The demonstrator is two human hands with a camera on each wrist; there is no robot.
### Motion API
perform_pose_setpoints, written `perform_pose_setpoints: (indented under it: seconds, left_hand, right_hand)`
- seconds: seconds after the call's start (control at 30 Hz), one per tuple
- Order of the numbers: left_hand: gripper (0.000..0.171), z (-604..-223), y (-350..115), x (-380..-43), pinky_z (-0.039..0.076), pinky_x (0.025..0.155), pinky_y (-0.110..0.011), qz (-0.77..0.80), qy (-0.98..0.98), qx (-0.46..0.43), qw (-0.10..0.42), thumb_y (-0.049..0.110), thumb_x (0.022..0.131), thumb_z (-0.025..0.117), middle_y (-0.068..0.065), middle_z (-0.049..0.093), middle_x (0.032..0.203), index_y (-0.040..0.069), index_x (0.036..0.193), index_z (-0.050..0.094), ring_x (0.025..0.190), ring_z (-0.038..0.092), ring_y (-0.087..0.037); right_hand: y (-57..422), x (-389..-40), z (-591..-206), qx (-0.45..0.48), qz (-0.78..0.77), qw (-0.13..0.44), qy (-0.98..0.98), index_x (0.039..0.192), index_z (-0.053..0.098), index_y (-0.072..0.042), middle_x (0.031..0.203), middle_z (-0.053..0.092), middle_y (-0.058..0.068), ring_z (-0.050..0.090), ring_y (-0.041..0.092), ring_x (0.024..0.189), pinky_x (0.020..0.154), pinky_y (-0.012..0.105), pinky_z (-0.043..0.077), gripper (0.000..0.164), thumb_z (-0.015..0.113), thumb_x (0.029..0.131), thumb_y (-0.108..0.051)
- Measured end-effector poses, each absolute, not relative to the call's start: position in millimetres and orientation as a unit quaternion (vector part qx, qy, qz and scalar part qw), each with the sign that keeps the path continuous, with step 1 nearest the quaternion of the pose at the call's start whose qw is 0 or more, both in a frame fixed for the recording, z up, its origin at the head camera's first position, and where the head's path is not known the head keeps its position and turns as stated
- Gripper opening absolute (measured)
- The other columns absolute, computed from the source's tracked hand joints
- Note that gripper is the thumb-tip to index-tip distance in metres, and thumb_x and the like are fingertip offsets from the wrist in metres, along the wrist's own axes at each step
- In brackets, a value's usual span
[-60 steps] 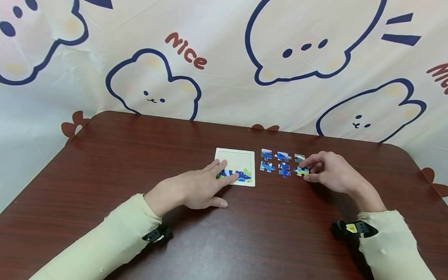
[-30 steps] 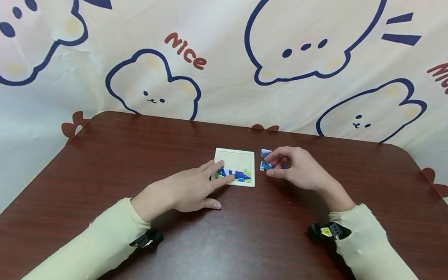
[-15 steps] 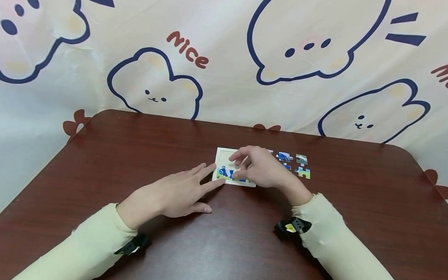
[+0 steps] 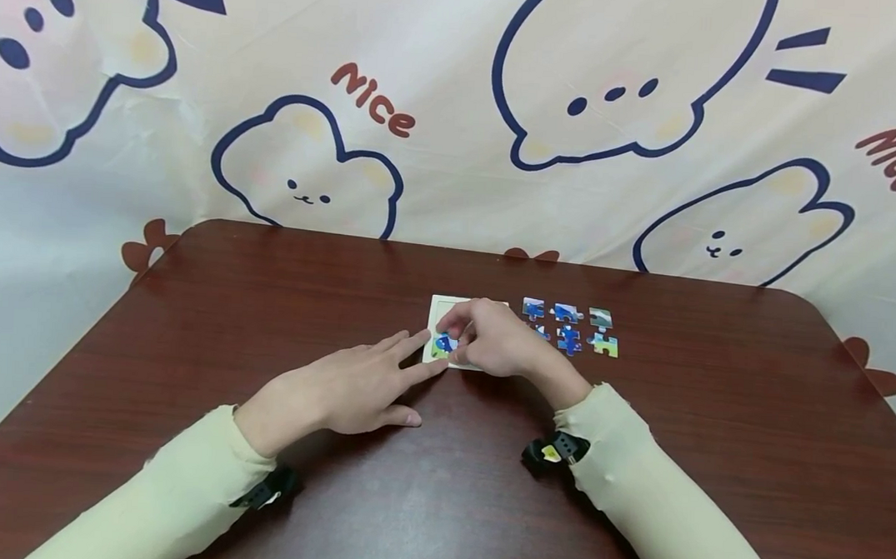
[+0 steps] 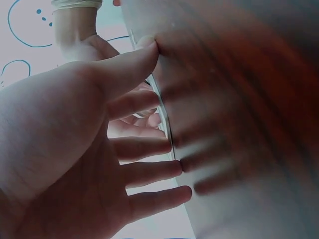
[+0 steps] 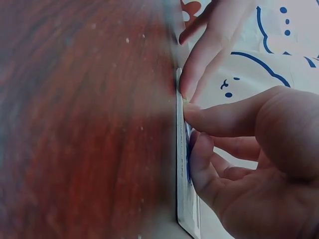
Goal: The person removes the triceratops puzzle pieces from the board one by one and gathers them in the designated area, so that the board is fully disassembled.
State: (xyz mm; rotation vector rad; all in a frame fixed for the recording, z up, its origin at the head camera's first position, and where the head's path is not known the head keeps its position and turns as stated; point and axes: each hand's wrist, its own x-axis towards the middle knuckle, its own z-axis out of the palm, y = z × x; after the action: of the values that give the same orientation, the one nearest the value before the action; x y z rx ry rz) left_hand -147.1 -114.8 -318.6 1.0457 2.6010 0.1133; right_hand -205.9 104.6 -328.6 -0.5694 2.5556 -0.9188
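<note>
A white puzzle frame [image 4: 437, 310] lies on the table, with blue and green puzzle pieces [image 4: 443, 344] along its near side. My left hand [image 4: 331, 387] spreads its straight fingers, with fingertips at the frame's left edge. Over the frame is my right hand [image 4: 494, 338], its fingers bent and its thumb and index fingertips around the lower-left piece. In the right wrist view the right thumb [image 6: 219, 119] reaches the puzzle surface beside a left fingertip. Whether the piece is pinched cannot be made out. The right hand hides the rest of that row.
Several loose puzzle pieces [image 4: 569, 339] lie in two rows right of the frame, the nearest partly behind the right hand. The dark brown table [image 4: 676, 389] extends around both arms. A printed cloth [image 4: 452, 180] hangs behind the table's far edge.
My right hand has moved left from the loose pieces to the frame's lower-left part. My left hand has drawn back from over the puzzle to the frame's left edge. The loose pieces lie as before.
</note>
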Motion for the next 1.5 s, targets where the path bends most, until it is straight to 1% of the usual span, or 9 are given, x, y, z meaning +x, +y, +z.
perform_pose_setpoints:
  seconds: [0.1, 0.37, 0.5, 0.73, 0.97, 1.2, 1.33, 1.5]
  left_hand:
    - [0.069, -318.1, -114.2, -147.2, 0.049, 0.113, -0.063, 0.043, 0.915, 0.361, 0.172, 0.044, 0.106, 0.065, -0.021, 0.02, 0.177, 0.023, 0.166, 0.038, 0.159, 0.033, -0.048]
    - [0.07, -318.4, -113.4, -146.8, 0.049, 0.113, -0.062, 0.052, 0.916, 0.356, 0.177, 0.042, 0.106, 0.065, -0.02, 0.017, 0.178, 0.024, 0.167, 0.036, 0.159, 0.03, -0.049]
    - [0.07, -318.2, -112.7, -146.7, 0.049, 0.113, -0.062, 0.057, 0.917, 0.351, 0.182, 0.041, 0.106, 0.065, -0.019, 0.015, 0.178, 0.025, 0.168, 0.035, 0.16, 0.029, -0.049]
    - [0.07, -317.5, -113.5, -145.9, 0.048, 0.115, -0.062, 0.06, 0.917, 0.347, 0.189, 0.041, 0.106, 0.065, -0.018, 0.015, 0.179, 0.023, 0.167, 0.036, 0.161, 0.027, -0.048]
    - [0.068, -318.0, -112.4, -146.8, 0.046, 0.117, -0.061, 0.064, 0.914, 0.354, 0.186, 0.04, 0.107, 0.065, -0.02, 0.016, 0.178, 0.02, 0.166, 0.038, 0.16, 0.028, -0.049]
    - [0.068, -318.4, -113.9, -146.5, 0.046, 0.117, -0.062, 0.067, 0.914, 0.352, 0.187, 0.039, 0.107, 0.065, -0.02, 0.016, 0.178, 0.02, 0.166, 0.038, 0.16, 0.027, -0.05]
    - [0.069, -318.8, -113.9, -146.6, 0.046, 0.117, -0.062, 0.066, 0.914, 0.354, 0.188, 0.04, 0.106, 0.065, -0.02, 0.016, 0.178, 0.02, 0.166, 0.038, 0.16, 0.028, -0.05]
    - [0.07, -318.7, -112.4, -147.5, 0.049, 0.113, -0.064, 0.068, 0.914, 0.35, 0.192, 0.042, 0.105, 0.066, -0.017, 0.014, 0.179, 0.023, 0.166, 0.038, 0.161, 0.027, -0.049]
  right_hand:
    - [103.1, -205.9, -328.8, -0.197, -0.331, 0.185, 0.904, 0.125, 0.073, -0.008, 0.105, 0.067, 0.008, 0.062, 0.017, 0.083, 0.079, 0.028, 0.051, 0.034, 0.077, 0.093, 0.0]
    - [102.3, -205.4, -329.1, -0.198, -0.338, 0.189, 0.901, 0.119, 0.072, -0.008, 0.103, 0.062, 0.008, 0.058, 0.018, 0.086, 0.078, 0.027, 0.049, 0.03, 0.072, 0.093, 0.006]
    - [102.3, -205.2, -329.3, -0.203, -0.334, 0.187, 0.901, 0.117, 0.073, -0.009, 0.101, 0.062, 0.008, 0.057, 0.019, 0.085, 0.077, 0.028, 0.048, 0.029, 0.072, 0.093, 0.006]
    - [100.3, -205.3, -332.3, -0.218, -0.324, 0.176, 0.904, 0.118, 0.072, -0.009, 0.105, 0.063, 0.009, 0.059, 0.019, 0.089, 0.082, 0.028, 0.052, 0.03, 0.076, 0.092, 0.005]
    - [101.4, -204.0, -331.0, -0.217, -0.332, 0.164, 0.903, 0.114, 0.069, -0.011, 0.106, 0.059, 0.01, 0.061, 0.02, 0.087, 0.08, 0.029, 0.053, 0.031, 0.078, 0.089, 0.006]
    - [101.3, -203.5, -330.0, -0.218, -0.333, 0.167, 0.902, 0.117, 0.068, -0.013, 0.111, 0.065, 0.011, 0.062, 0.022, 0.092, 0.082, 0.03, 0.056, 0.033, 0.077, 0.09, 0.005]
    - [101.9, -203.7, -330.4, -0.22, -0.332, 0.172, 0.901, 0.118, 0.067, -0.012, 0.103, 0.065, 0.009, 0.06, 0.02, 0.089, 0.08, 0.029, 0.053, 0.034, 0.078, 0.09, 0.004]
    - [104.7, -204.1, -330.1, -0.213, -0.338, 0.181, 0.899, 0.119, 0.066, -0.01, 0.095, 0.062, 0.007, 0.058, 0.019, 0.087, 0.079, 0.028, 0.051, 0.039, 0.084, 0.086, 0.0]
